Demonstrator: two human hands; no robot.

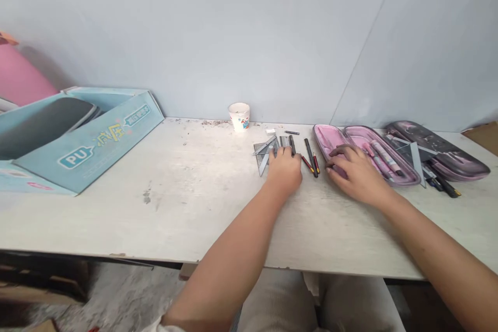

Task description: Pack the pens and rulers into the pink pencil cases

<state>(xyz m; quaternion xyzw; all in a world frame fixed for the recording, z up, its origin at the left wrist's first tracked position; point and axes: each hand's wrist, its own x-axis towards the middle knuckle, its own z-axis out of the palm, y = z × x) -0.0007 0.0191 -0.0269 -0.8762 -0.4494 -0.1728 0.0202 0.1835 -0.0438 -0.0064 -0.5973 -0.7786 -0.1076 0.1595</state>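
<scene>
My left hand (285, 170) lies on the white table (194, 202) with its fingers curled over a pile of clear set squares and a ruler (266, 151). Whether it grips them is unclear. My right hand (356, 174) rests with spread, bent fingers on the near edge of an open pink pencil case (334, 141) that holds pens. Between the two hands lie a few dark and red pencils (311, 158).
A small paper cup (239, 115) stands by the wall. A light blue cardboard box (78, 135) sits at the left. A second dark pencil case (443, 153) lies open at the right with pens beside it. A small eraser (270, 131) lies near the cup.
</scene>
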